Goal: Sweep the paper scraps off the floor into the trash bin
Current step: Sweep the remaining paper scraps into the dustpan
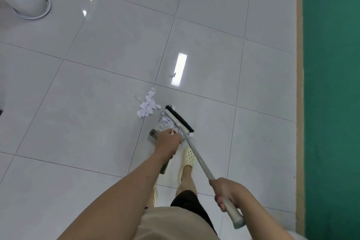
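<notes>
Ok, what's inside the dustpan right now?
White paper scraps lie in the dustpan, against the broom head. The left hand covers its rear part. More scraps remain on the floor.

The person's right hand (227, 194) grips the long pale grey broom handle (198, 159) near its top end. The black-bristled broom head (179, 119) rests beside torn white paper scraps (148, 106) on the glossy grey tiled floor (97, 93). The left hand (168, 139) holds a grey dustpan (154, 135) low, scraps lying against it.
</notes>
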